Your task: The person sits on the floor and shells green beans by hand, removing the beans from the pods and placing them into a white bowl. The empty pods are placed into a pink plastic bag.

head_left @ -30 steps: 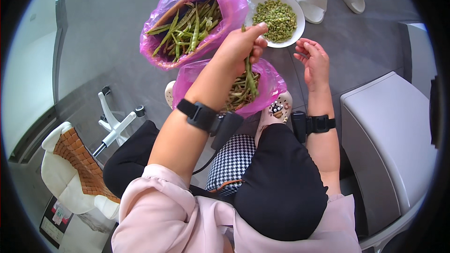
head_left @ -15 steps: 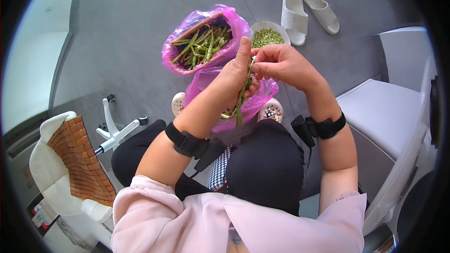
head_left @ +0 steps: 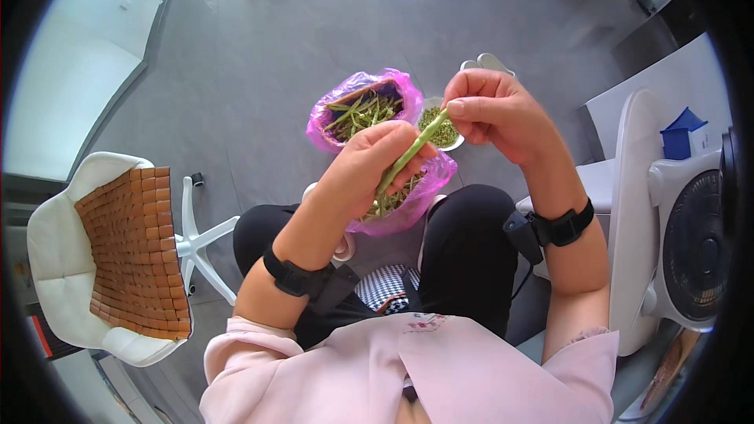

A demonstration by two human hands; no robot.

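Observation:
A long green bean pod (head_left: 414, 152) stretches between my two hands. The fingers of my left hand (head_left: 378, 159) are closed around its lower part. At its upper end, my right hand (head_left: 495, 112) pinches the tip between thumb and forefinger. Beyond my left hand stands a basket lined with a pink plastic bag (head_left: 320, 119), full of green pods (head_left: 363, 114). Beside it a white bowl (head_left: 460, 141) of shelled green beans (head_left: 441, 130) is partly hidden by my right hand. Below my hands a second pink bag (head_left: 434, 182) holds pods or shells.
On the left is a white swivel chair (head_left: 49, 267) with a brown woven seat mat (head_left: 135, 255). To the right stand a white chair (head_left: 632, 188) and a fan (head_left: 697, 243). White slippers (head_left: 493, 63) lie past the bowl on the grey tiled floor (head_left: 259, 71).
The view has shifted, taking in more floor. A bean pod now spans both hands, where a dark, limp green piece hung from my left hand before. My right hand has drawn away from my left.

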